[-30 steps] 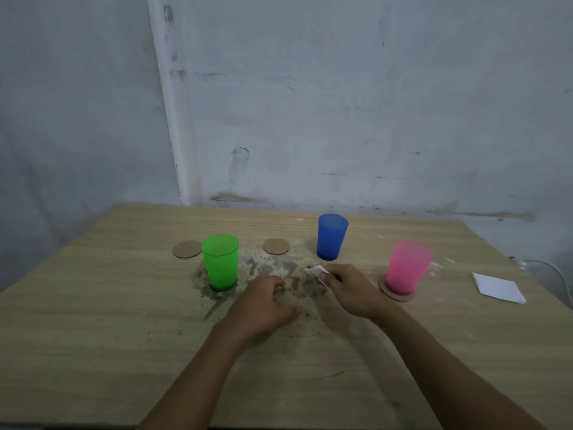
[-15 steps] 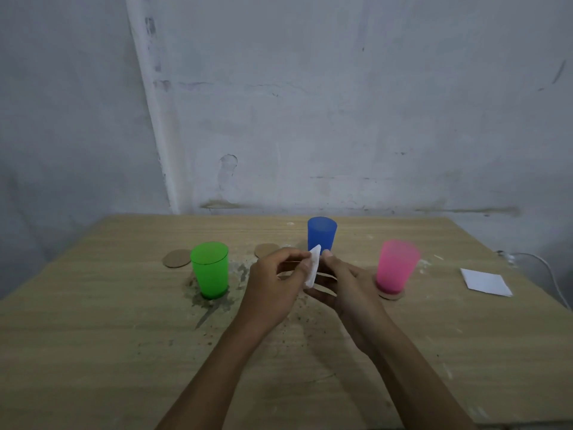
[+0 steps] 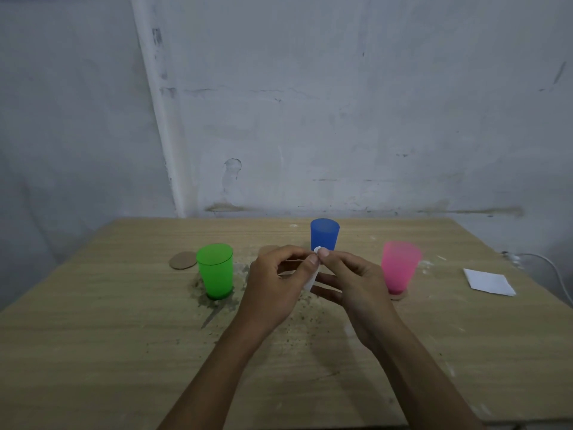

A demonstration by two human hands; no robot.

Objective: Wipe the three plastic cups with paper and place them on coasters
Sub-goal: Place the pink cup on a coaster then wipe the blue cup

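Three plastic cups stand upright on the wooden table (image 3: 93, 352). The green cup (image 3: 215, 274) is on the left in a patch of dirt. The blue cup (image 3: 324, 233) is at the back centre. The pink cup (image 3: 399, 266) stands on a round coaster (image 3: 398, 294) at the right. My left hand (image 3: 273, 290) and my right hand (image 3: 350, 283) are raised over the table's middle, both pinching a small folded white paper (image 3: 311, 280) between them. A bare coaster (image 3: 180, 260) lies left of the green cup. Another coaster (image 3: 266, 249) peeks out behind my left hand.
A second folded white paper (image 3: 488, 281) lies at the right of the table. A white cable (image 3: 545, 262) runs off the far right edge. Dirt and crumbs (image 3: 297, 318) are scattered under my hands. A grey wall stands right behind the table.
My hands lifted off the table with the small paper and came together in front of the blue cup. Since half a second ago they hold nearly the same pose.
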